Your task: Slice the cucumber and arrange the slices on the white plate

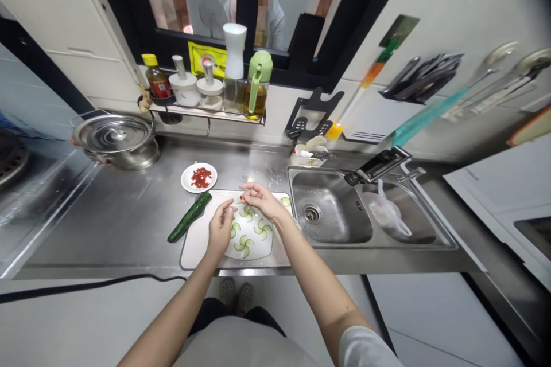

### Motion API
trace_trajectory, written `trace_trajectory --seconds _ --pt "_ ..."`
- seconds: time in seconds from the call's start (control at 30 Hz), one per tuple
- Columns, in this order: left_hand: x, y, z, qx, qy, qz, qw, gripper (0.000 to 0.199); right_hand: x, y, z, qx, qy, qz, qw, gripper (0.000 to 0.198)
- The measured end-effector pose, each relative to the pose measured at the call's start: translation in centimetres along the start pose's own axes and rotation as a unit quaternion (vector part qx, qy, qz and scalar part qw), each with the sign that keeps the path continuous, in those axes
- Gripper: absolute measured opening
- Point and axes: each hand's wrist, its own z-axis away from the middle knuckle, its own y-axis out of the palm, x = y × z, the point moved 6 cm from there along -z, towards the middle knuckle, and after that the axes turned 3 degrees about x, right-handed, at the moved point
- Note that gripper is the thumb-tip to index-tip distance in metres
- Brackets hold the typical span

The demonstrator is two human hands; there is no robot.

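My right hand (258, 200) pinches a small red piece (243, 198) above the far side of a white plate (258, 253). My left hand (221, 226) hovers over the plate's left edge, fingers loosely bent and apart, with nothing seen in it. Green-edged cucumber slices (244, 246) lie on the plate in several pinwheel shapes; my hands partly cover some. Under the plate is a white cutting board (196, 249). A smaller white plate (186, 180) behind it bears a heap of chopped red pieces (201, 177). Across the board's left edge rests a cucumber (189, 218).
To the right is a double steel sink (340, 218) with a black faucet (379, 165) and a plastic bag (384, 209). A lidded steel pot (118, 140) stands at the left. Condiment bottles line a wall rack (210, 113). A loose cucumber slice (285, 202) lies on the board.
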Motion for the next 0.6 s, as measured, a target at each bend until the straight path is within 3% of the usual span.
trace_trajectory --seconds 0.13,0.33,0.43,0.6 --pt "-2.2 1.6 -1.4 0.022 0.025 0.030 0.999 0.033 -0.1 0.4 1.3 0.005 -0.002 0.017 1.000 0.036" --pt "-0.5 1.3 -1.7 0.010 0.009 0.053 0.999 0.028 -0.9 0.4 1.0 -0.025 -0.017 0.069 0.997 0.029" --pt "1.0 -0.5 -3.3 -0.043 -0.011 0.050 0.998 0.030 -1.3 0.4 0.8 -0.042 -0.016 0.078 0.996 0.028" --pt "2.3 -6.6 -9.6 -0.216 -0.018 -0.020 0.976 0.033 -2.3 -1.0 1.6 -0.085 -0.004 0.063 0.994 0.028"
